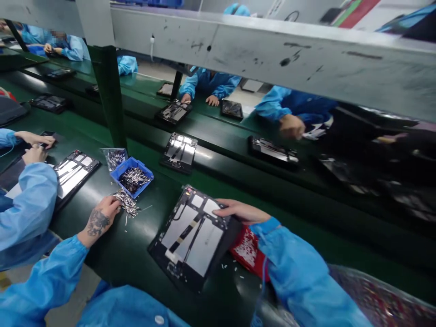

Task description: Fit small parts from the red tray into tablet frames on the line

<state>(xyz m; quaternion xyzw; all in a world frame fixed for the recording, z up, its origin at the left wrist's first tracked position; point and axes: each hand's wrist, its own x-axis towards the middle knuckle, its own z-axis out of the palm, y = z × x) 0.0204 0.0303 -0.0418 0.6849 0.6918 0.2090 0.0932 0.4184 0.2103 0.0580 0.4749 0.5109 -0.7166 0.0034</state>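
My right hand (242,210) grips the upper right edge of an opened tablet (194,236), thumb on top. The tablet is tilted above the bench, showing pale battery panels and dark ribbon cables. On the left, my left hand (104,217) is at a pile of small metallic parts with thin leads (126,202). Its fingers are bent together at the pile's edge; what they pinch is hidden. Behind that pile, a blue bin (148,176) holds more such parts. Partly under my right forearm lies a red bag (248,247) bearing small white pieces.
A clear bag of parts (116,159) leans by the green post (108,95). Another opened tablet (180,150) lies on the line ahead. At left, a co-worker's sleeve (30,200) is near another tablet (76,172). A scuffed metal beam (259,50) crosses overhead.
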